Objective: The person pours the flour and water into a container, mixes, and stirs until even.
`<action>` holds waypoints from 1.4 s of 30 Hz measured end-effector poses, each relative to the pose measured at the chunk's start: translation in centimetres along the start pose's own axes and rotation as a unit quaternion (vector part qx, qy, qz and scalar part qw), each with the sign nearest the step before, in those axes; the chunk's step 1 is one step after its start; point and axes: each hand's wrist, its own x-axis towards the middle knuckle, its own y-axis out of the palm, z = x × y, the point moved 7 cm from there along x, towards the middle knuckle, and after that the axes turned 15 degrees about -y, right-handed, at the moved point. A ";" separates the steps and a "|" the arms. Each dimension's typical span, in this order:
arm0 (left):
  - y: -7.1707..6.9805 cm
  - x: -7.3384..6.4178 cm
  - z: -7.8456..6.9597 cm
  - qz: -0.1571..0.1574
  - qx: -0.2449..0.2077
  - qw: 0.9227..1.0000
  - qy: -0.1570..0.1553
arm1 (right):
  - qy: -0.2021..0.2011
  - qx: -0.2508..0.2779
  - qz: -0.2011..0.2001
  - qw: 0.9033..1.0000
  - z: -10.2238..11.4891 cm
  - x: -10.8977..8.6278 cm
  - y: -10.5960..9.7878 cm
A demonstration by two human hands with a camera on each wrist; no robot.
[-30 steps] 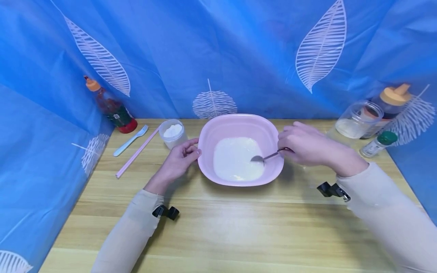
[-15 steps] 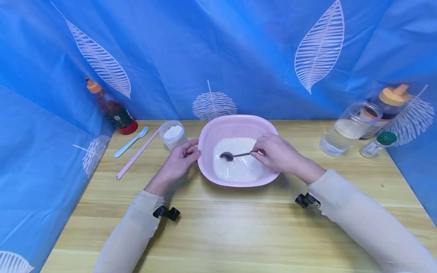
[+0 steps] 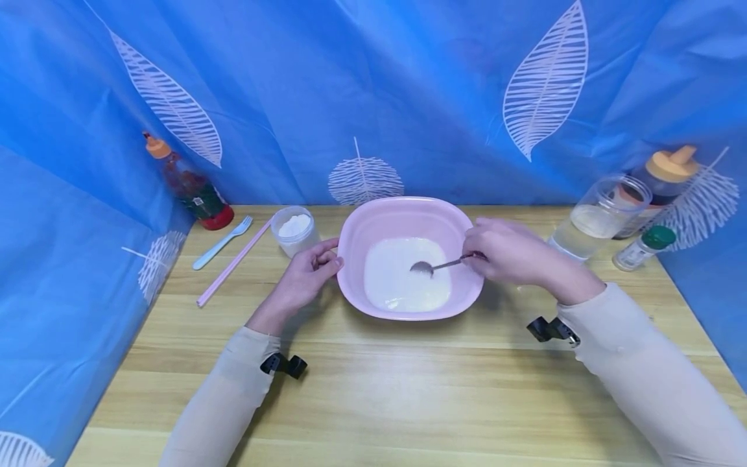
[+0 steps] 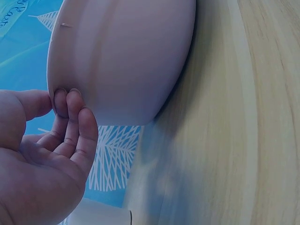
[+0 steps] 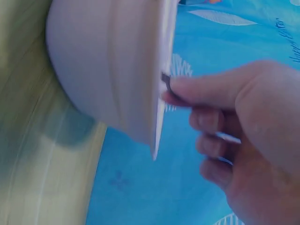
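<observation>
A pink plastic basin (image 3: 408, 207) stands mid-table with a white liquid (image 3: 399, 279) in its bottom. My left hand (image 3: 306, 275) pinches the basin's left rim; in the left wrist view the thumb is on one side of the rim and several fingertips (image 4: 75, 101) lie against the outer wall. At the right rim, my right hand (image 3: 510, 253) grips the handle of a metal spoon (image 3: 448, 263) between thumb and fingers. The spoon's bowl dips at the surface of the white liquid. In the right wrist view only a short dark piece of the handle (image 5: 171, 89) shows.
A tub of white powder (image 3: 296, 230) stands beside the left hand. Farther left lie a pink stick (image 3: 233, 264), a light blue fork (image 3: 222, 243) and a red sauce bottle (image 3: 195, 188). Behind the right hand are a clear water cup (image 3: 589, 224), a dark bottle (image 3: 671, 168) and a green-capped shaker (image 3: 644, 248).
My right hand moved the spoon left across the liquid, then back right toward the basin's right rim. My left hand stayed on the left rim.
</observation>
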 end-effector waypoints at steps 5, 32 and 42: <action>-0.1 -0.1 0.0 0.000 0.002 1.000 0.000 | -0.029 0.059 0.002 0.998 1.3 1.7 2.1; -0.2 0.0 0.0 -0.003 0.002 1.000 -0.008 | 0.076 0.006 0.053 0.996 0.4 0.3 -0.9; 0.0 -0.1 -0.2 -0.005 0.001 1.000 -0.009 | 0.090 0.059 -0.022 0.994 0.7 2.7 2.6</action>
